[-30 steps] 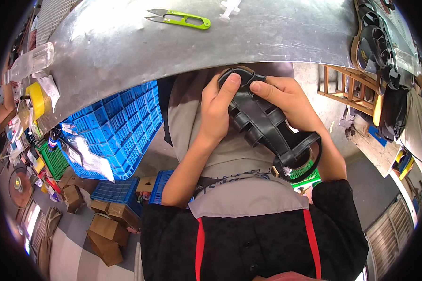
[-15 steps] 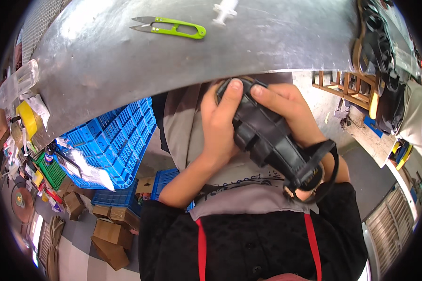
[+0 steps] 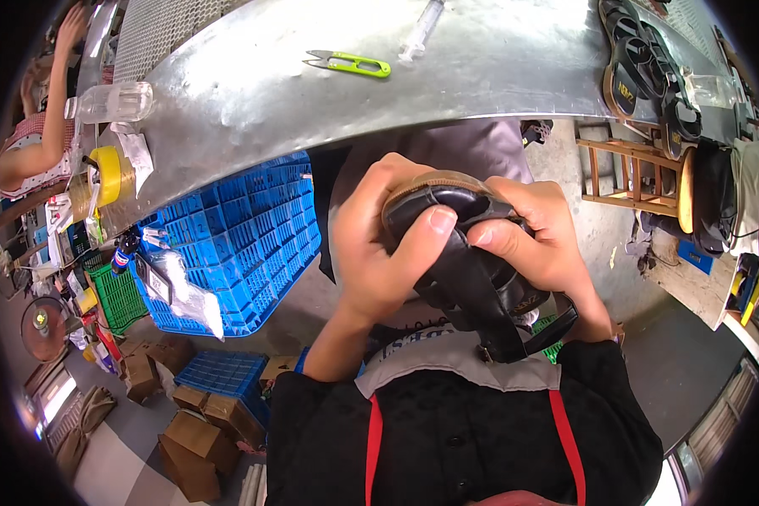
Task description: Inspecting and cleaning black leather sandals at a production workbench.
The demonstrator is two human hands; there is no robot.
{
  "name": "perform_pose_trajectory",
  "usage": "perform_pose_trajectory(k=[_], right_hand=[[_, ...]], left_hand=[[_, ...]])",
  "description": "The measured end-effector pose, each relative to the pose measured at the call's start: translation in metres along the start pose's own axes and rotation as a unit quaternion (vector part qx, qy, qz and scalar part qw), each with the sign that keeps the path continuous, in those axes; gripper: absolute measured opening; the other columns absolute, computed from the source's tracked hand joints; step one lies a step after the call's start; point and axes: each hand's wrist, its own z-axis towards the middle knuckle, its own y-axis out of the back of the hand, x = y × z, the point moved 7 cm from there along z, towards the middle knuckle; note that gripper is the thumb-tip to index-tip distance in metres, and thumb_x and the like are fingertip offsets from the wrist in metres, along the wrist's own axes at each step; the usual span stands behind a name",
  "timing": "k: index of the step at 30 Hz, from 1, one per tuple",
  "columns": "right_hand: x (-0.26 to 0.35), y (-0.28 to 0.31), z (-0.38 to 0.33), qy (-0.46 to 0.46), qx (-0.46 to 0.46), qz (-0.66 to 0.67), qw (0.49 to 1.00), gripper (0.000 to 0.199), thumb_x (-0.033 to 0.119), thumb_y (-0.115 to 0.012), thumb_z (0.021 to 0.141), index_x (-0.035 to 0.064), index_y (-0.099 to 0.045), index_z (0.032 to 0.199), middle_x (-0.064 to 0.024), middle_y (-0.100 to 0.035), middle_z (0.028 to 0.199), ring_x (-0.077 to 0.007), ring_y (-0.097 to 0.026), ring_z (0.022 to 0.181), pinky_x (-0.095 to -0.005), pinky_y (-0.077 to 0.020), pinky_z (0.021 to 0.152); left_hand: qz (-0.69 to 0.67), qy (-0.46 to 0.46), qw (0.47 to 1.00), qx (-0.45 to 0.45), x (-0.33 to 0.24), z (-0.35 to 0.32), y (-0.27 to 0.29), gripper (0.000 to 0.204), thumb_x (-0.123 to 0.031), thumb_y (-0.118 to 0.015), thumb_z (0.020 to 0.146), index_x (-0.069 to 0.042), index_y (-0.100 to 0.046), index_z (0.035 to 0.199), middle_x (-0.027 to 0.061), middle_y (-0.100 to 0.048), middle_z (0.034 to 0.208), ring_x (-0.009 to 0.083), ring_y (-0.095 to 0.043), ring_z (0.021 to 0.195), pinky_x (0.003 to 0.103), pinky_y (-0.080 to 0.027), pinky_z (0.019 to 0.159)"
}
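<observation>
Between my hands I hold a black strappy sandal (image 3: 472,274) with a brown sole edge, its toe pointing toward the table and its buckled ankle strap hanging near my chest. My left hand (image 3: 388,240) wraps the toe's left side, thumb pressed on the upper beside the toe opening. Gripping from the right, my right hand (image 3: 535,236) has its thumb on the straps and its fingers hidden beneath the sole. On the table beyond lie green-handled thread snips (image 3: 348,63) and a clear syringe (image 3: 422,30), both apart from my hands.
The metal table (image 3: 253,110) spans the far side. More black sandals (image 3: 641,67) lie at its right end; a clear bottle (image 3: 122,102) and yellow tape roll (image 3: 105,175) sit left. Blue crates (image 3: 236,253) stand below, and a wooden stool (image 3: 632,173) stands right. Another person's arm (image 3: 57,101) shows far left.
The sandal has tilted in my hands, so its toe opening and brown sole edge show more. Both thumbs have shifted lower on it. The whole view has swung, bringing the other person into sight.
</observation>
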Motion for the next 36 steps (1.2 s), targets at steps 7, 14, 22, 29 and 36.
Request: perform_pose_trajectory(k=[7, 14, 22, 29, 36], right_hand=[[0.005, -0.005, -0.004, 0.008, 0.007, -0.053, 0.999, 0.022, 0.019, -0.076, 0.086, -0.0004, -0.069, 0.095, -0.0084, -0.062, 0.069, -0.015, -0.058, 0.06, -0.0287, -0.0439, 0.056], [0.0, -0.008, -0.011, -0.008, -0.019, -0.032, 0.999, 0.021, 0.018, -0.075, 0.086, -0.0005, -0.069, 0.095, -0.0086, -0.062, 0.069, -0.0161, -0.059, 0.06, -0.0288, -0.0443, 0.057], [-0.016, -0.01, -0.012, -0.051, -0.095, -0.047, 0.993, 0.023, 0.021, -0.074, 0.088, -0.0006, -0.068, 0.093, -0.0098, -0.062, 0.068, -0.0147, -0.058, 0.058, -0.0296, -0.0443, 0.056], [-0.024, -0.009, -0.013, -0.045, -0.119, -0.044, 0.991, 0.025, 0.023, -0.072, 0.09, -0.0006, -0.067, 0.093, -0.0098, -0.061, 0.065, -0.0149, -0.056, 0.056, -0.0307, -0.0434, 0.054], [-0.077, -0.007, -0.042, -0.12, 0.092, 0.208, 0.966, 0.053, 0.036, -0.058, 0.097, -0.0032, -0.053, 0.132, -0.013, -0.064, 0.114, -0.0178, -0.058, 0.106, -0.0323, -0.0445, 0.091]], left_hand=[[0.076, 0.034, 0.995, 0.051, 0.001, 0.002, 0.005, 0.033, -0.025, -0.062, 0.088, 0.006, -0.059, 0.099, 0.0134, -0.063, 0.088, 0.0158, -0.059, 0.079, 0.028, -0.047, 0.073], [0.069, 0.005, 0.997, 0.016, 0.006, -0.004, 0.0, 0.029, -0.019, -0.061, 0.084, 0.005, -0.06, 0.1, 0.0125, -0.062, 0.089, 0.0155, -0.058, 0.078, 0.029, -0.047, 0.072], [-0.007, 0.058, 0.998, -0.023, 0.032, 0.009, 0.004, 0.018, -0.006, -0.058, 0.076, 0.004, -0.062, 0.09, 0.0045, -0.06, 0.08, 0.0087, -0.051, 0.071, 0.025, -0.043, 0.066], [-0.009, 0.085, 0.996, 0.035, 0.045, 0.013, 0.003, 0.016, -0.006, -0.057, 0.077, 0.003, -0.062, 0.089, 0.0031, -0.059, 0.083, 0.0079, -0.052, 0.074, 0.024, -0.043, 0.069], [-0.107, 0.224, 0.961, -0.123, 0.085, -0.012, 0.041, 0.021, -0.015, -0.051, 0.083, 0.0, -0.056, 0.097, 0.0067, -0.06, 0.08, 0.0123, -0.058, 0.071, 0.026, -0.049, 0.069]])
